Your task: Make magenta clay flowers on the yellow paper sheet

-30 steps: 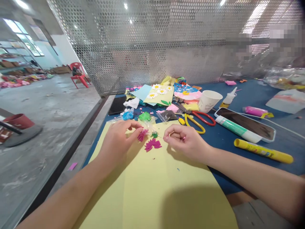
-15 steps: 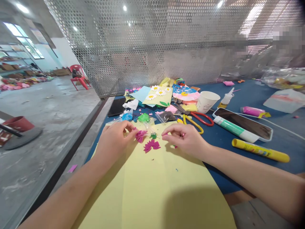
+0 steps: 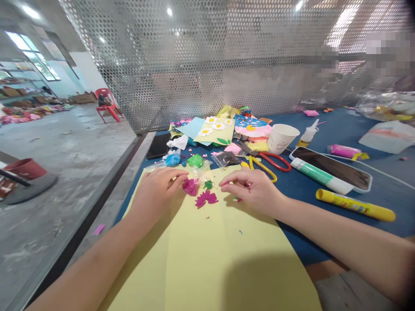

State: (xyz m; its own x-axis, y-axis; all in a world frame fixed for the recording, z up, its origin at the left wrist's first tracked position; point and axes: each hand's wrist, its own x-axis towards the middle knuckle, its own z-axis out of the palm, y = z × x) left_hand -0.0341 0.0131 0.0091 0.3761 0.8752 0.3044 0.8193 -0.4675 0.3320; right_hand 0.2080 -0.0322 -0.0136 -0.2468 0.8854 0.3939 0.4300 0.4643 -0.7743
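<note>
Left hand [image 3: 157, 190]: finger and thumb narrow, nearly meeting; can't tell if they grip anything. Just right of its fingertips: magenta crumpled, gathered clump [image 3: 190, 187], material unclear, rounded, with folds and a ragged rim. It's at the far part of the yellow paper sheet [image 3: 197, 255]; can't tell if it touches the sheet.

Further right, between the hands and slightly nearer the body: magenta flat fan-shaped piece [image 3: 206, 199], edge cut into pointed teeth, lying on the sheet. Small dark-green lump [image 3: 208, 185] just beyond it.

Right hand [image 3: 254, 188]: thumb and forefinger pinched on a tiny pink bit [image 3: 224, 184], other fingers curled. Right of that hand, on the blue surface [image 3: 382, 160]: white-and-green plastic tube [image 3: 320, 175], then yellow cylindrical tube [image 3: 355, 205].

Vs 0.5 s ago: magenta reached up between the left fingertips; now the clump shows below and right of them, rounder. Left fingers closer together. Fan-shaped piece unchanged; right hand practically the same, same pinch.
</note>
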